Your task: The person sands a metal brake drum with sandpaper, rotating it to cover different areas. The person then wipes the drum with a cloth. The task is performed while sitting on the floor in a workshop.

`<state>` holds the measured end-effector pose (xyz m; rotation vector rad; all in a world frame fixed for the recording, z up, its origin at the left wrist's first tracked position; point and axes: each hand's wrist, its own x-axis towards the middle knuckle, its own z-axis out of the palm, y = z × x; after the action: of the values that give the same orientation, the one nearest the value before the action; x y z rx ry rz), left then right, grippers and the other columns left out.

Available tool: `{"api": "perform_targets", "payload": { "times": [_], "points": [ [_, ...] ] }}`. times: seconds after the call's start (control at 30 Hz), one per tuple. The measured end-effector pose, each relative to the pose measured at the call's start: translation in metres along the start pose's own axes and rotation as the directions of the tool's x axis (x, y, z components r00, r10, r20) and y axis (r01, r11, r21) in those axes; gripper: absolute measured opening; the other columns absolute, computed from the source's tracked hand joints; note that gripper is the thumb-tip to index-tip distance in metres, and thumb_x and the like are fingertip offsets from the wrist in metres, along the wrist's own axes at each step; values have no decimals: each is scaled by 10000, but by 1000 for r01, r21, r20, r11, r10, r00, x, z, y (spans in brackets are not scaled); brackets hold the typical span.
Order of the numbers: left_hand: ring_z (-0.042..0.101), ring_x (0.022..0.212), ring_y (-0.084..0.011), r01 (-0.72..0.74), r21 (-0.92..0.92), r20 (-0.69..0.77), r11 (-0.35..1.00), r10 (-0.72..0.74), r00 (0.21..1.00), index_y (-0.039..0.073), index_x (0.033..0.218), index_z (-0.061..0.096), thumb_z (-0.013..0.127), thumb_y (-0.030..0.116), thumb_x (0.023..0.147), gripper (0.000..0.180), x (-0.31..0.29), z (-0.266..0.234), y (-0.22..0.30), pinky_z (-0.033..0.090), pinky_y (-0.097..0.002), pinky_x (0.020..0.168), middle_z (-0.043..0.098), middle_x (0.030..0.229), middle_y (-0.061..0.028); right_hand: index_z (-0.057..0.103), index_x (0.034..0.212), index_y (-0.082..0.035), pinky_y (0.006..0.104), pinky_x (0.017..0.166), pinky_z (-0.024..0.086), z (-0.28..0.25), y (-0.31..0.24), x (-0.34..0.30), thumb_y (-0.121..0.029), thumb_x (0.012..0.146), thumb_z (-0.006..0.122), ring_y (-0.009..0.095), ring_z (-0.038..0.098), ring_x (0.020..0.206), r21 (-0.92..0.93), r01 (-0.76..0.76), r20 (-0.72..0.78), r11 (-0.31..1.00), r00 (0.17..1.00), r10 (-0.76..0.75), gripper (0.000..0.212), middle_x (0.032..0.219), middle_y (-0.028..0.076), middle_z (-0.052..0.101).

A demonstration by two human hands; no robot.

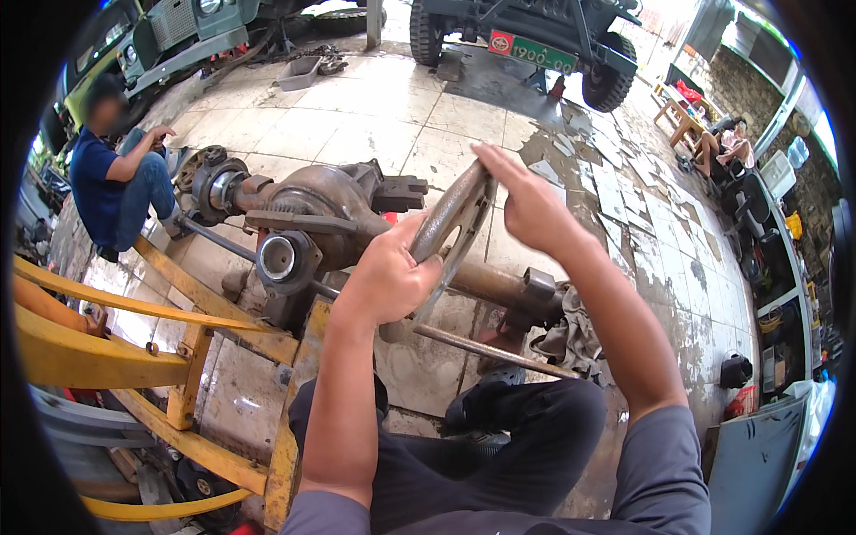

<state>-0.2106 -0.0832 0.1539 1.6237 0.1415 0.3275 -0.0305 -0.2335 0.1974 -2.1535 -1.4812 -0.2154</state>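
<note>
A round, dished metal cover [453,212] with a worn grey-brown surface is held up, tilted nearly on edge, in front of me. My left hand [392,275] grips its lower left rim, with the fingers wrapped around the edge. My right hand [537,207] has its fingers stretched out, and their tips rest against the cover's upper rim. The cover's right face is mostly hidden by its tilt. Below and behind it lies a rusty axle housing [323,203], whose tube [486,281] runs to the right under my hands.
A yellow metal frame [98,352] stands at the left. A thin rod [490,350] lies across before my knees, beside a grey rag [571,334]. A seated co-worker [120,174] is at the far left. Vehicles stand at the back, with a grey tray [300,73] on the tiled floor.
</note>
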Motion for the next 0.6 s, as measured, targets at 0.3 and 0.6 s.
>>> {"api": "perform_targets", "payload": {
  "times": [0.3, 0.6],
  "points": [
    [583, 763, -65, -126, 42, -31, 991, 127, 991, -7, 1367, 540, 582, 8, 849, 519, 4, 1, -4, 501, -251, 680, 675, 975, -78, 502, 1431, -104, 398, 1142, 423, 9, -12, 4, 158, 791, 474, 337, 500, 1341, -196, 339, -51, 920, 934, -354, 693, 1438, 182, 524],
    [611, 940, -139, -8, 34, 9, 999, 8, 1000, -8, 1368, 543, 579, 17, 844, 526, -1, -5, 0, 503, -295, 849, 682, 1083, -134, 528, 1420, -144, 433, 1107, 445, 9, -33, -6, 189, 753, 430, 365, 514, 1321, -185, 320, -28, 929, 943, -331, 752, 1434, 183, 530]
  ]
}}
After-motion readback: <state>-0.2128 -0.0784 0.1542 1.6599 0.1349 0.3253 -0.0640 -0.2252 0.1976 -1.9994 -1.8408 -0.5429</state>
